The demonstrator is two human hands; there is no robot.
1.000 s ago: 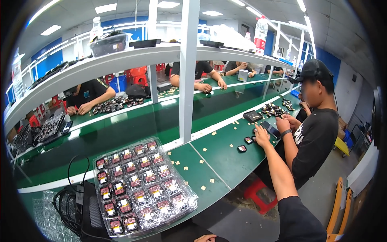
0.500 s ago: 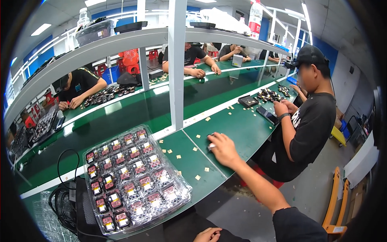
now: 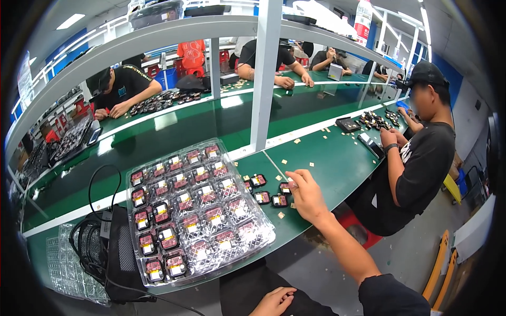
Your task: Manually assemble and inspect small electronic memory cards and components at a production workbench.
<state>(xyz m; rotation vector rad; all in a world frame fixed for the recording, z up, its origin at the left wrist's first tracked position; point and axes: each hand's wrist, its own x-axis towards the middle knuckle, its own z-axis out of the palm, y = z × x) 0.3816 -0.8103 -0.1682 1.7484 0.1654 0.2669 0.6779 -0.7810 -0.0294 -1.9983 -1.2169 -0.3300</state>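
My right hand (image 3: 308,196) reaches over the green tabletop. Its bent fingertips close at a small square black device (image 3: 285,188) with a light label. Several like it lie just left of the hand, among them one black device (image 3: 279,200) and another black device (image 3: 258,180). Beside them is a clear plastic tray (image 3: 268,231) filled with rows of such devices, a clear ribbed sheet over much of it. My left hand (image 3: 276,301) rests on my dark-clothed lap, fingers loosely bent and slightly apart, nothing visible in it.
A white post (image 3: 263,79) and shelf rise behind the tray. Black cables (image 3: 87,245) and a dark mesh bag (image 3: 126,258) sit at the left. Small yellowish squares are scattered on the table. A co-worker (image 3: 421,158) sits at my right; others work across the bench.
Several black devices now lie beside the tray where only yellowish squares lay. My right hand has come closer to the tray. The view has shifted, so the scene sits farther right.
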